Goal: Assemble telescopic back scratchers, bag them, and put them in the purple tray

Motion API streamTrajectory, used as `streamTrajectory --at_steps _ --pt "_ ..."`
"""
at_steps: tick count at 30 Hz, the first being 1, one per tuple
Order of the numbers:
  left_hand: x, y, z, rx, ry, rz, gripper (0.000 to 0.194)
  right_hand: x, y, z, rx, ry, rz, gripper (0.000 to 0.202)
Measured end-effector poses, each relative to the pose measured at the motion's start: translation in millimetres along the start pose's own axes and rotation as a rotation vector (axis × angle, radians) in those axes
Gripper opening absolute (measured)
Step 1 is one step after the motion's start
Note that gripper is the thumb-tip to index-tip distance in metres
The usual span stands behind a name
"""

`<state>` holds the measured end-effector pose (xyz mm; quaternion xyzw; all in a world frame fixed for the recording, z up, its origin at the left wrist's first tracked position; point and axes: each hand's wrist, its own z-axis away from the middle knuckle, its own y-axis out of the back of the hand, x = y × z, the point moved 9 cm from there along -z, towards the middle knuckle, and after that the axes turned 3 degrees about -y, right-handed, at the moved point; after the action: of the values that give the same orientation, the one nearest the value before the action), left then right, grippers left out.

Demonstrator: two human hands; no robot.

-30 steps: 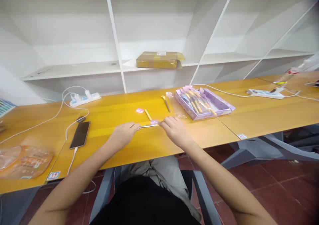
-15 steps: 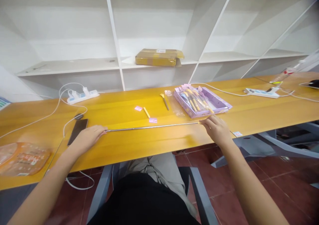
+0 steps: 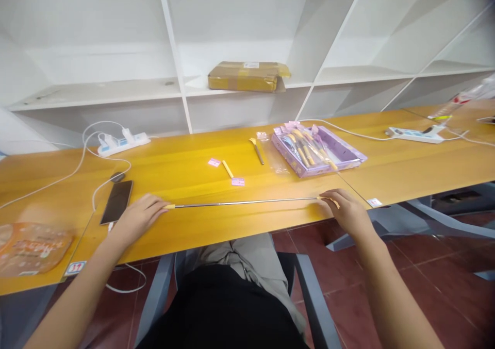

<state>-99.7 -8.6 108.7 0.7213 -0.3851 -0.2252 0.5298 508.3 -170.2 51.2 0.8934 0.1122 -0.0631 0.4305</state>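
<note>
Long thin stick (image 3: 247, 202) runs side to side, with the left hand (image 3: 142, 215) pinching one end and the right hand (image 3: 350, 212) pinching the other.

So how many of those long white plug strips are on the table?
2. The first strip is on the left, farther back than the phone. The second strip is on the right, past the purple box. More could be out of view.
</note>
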Motion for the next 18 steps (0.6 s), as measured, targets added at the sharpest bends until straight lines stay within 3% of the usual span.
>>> streamTrajectory --at_steps 3,8,13,18 --pt "8.3 -9.0 -5.0 -0.019 -0.03 0.014 0.043 -12.8 -1.9 -3.0 0.012 -0.017 -0.039 0.013" --pt "34.2 -23.9 -17.2 -0.06 -0.104 0.02 0.04 -55.1 -11.1 -24.2 -0.007 0.045 -0.086 0.015" --pt "46.5 -30.1 -25.1 -0.014 -0.114 -0.012 0.038 -83.8 -15.4 -43.3 0.051 0.084 -0.063 0.02" --pt "62.5 -47.8 -31.0 -0.032 -0.149 0.01 0.036 -131.4 -33.3 -55.4 0.026 0.165 -0.048 0.027"
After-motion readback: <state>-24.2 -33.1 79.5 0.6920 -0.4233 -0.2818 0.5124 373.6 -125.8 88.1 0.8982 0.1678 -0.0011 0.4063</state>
